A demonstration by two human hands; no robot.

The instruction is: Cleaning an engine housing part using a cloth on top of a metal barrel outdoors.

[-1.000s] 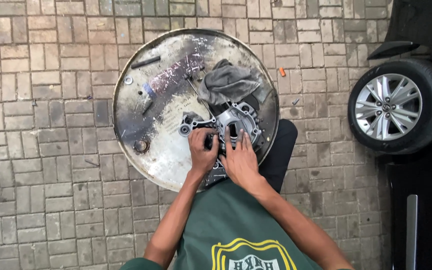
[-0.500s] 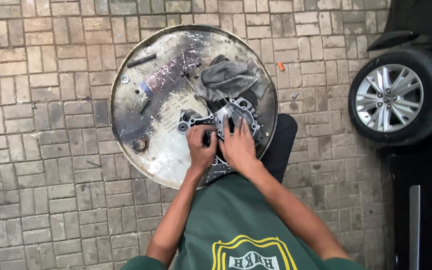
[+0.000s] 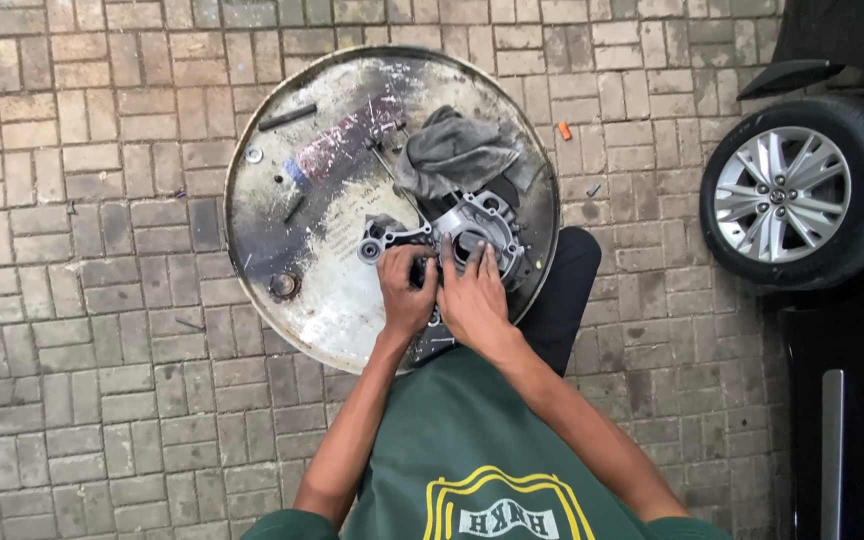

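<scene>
A grey metal engine casing lies on the near right part of a round, dirty metal drum top. My left hand rests on the casing's left side, fingers curled down onto it. My right hand lies flat beside it, fingers spread over the casing's round opening. What the fingers pinch underneath is hidden. A crumpled grey rag sits just behind the casing.
Small loose parts lie on the drum top: a dark rod, a washer, a round rusty piece. Brick paving surrounds the drum. A car wheel and dark bodywork stand at the right. My dark trouser leg is beside the drum.
The view has drifted slightly. Both hands stay on the casing with only small finger shifts.
</scene>
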